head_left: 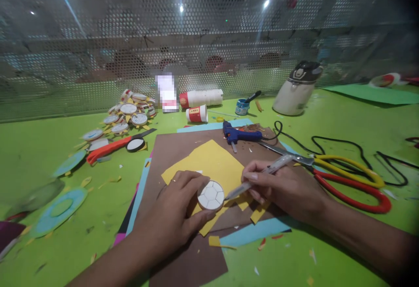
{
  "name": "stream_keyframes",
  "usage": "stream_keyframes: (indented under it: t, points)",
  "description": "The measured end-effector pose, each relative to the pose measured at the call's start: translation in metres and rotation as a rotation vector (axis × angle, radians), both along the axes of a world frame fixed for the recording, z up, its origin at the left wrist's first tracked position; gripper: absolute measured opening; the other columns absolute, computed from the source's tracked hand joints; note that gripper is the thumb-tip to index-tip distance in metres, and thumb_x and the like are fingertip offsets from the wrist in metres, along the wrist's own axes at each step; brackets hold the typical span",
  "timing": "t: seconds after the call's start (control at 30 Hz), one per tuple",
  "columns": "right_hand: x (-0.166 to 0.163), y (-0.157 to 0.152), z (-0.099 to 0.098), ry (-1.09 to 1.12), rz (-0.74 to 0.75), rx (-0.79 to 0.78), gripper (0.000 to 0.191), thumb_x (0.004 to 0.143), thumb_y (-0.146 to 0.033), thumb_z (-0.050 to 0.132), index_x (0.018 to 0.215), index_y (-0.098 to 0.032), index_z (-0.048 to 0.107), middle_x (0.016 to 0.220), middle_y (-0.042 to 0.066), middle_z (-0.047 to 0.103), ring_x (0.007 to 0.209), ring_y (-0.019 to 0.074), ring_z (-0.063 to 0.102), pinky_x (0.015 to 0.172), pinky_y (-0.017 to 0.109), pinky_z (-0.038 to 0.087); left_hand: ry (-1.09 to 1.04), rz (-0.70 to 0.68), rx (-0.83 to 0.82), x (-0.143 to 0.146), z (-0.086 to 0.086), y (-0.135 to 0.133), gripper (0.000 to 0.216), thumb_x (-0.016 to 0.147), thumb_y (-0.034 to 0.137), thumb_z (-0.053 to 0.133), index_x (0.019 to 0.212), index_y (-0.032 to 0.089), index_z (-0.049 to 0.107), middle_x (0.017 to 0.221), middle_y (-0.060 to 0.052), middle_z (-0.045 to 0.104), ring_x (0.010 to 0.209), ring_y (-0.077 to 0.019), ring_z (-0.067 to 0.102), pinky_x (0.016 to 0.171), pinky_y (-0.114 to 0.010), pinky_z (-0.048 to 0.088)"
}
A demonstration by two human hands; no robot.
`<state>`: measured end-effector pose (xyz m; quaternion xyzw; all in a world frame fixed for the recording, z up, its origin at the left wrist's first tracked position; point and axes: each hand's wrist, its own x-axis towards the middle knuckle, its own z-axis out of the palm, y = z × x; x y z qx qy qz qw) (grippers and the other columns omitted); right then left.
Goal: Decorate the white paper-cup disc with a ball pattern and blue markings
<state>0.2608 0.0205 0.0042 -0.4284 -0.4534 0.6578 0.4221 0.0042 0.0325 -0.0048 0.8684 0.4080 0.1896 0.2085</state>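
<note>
Hands (180, 210) just apart, fingers (189, 183) seemingly bent

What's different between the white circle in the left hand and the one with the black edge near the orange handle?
The patterned disc has dark lines like a football; the black-edged disc looks plain white on top. The left hand holds the patterned disc, while the black-edged disc rests near the orange-handled tool. The black-edged disc has a black side; the patterned disc's edge looks pale. Both are round, with white faces.
</note>
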Motion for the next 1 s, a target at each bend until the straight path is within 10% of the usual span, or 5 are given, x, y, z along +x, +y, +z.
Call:
stream_keyframes:
  t: [1.0]
  points:
    - [0.0014, -0.0004, -0.0018, 0.001, 0.026, 0.035, 0.023, 0.084, -0.037, 0.071, 0.078, -0.017, 0.062, 0.06, 0.0, 0.061, 0.053, 0.0105, 0.051, 0.053, 0.024, 0.037, -0.043, 0.04, -0.074, 0.005, 0.005, 0.0039, 0.041, 0.079, 0.028, 0.074, 0.117, 0.025, 0.058, 0.125, -0.006, 0.058, 0.114, -0.0279, 0.055, 0.096, -0.045, 0.048]
